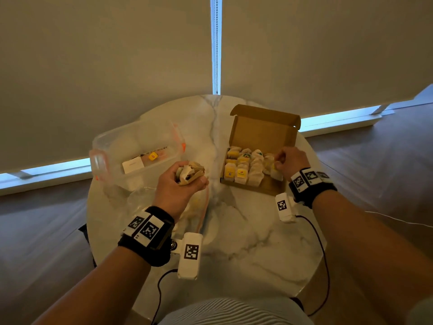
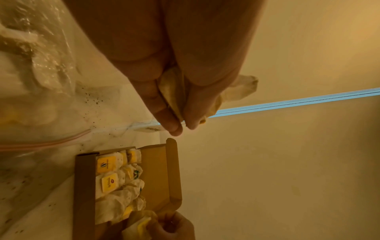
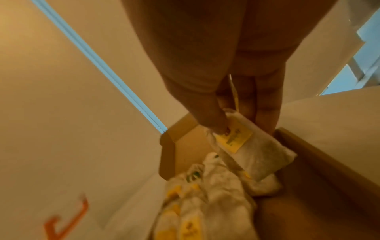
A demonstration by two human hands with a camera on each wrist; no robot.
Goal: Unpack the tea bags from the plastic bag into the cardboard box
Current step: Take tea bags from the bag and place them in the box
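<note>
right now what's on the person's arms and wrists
Both forearms are bare, no sleeves. Each wrist wears a black band carrying white tiles with black square code markings. A white block-shaped unit with the same kind of marker hangs from each band, and a thin black cable trails from them.

I see a black wrist strap [image 1: 150, 245] on each bare forearm, fitted with white square-coded marker tags [image 1: 148, 230]. A white camera module [image 1: 189, 255] hangs beneath each, trailing a black cable [image 1: 161, 285].

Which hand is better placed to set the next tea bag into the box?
Right: the right hand pinches a tea bag inside the cardboard box; the left hand grips a bunch beside it.
</note>
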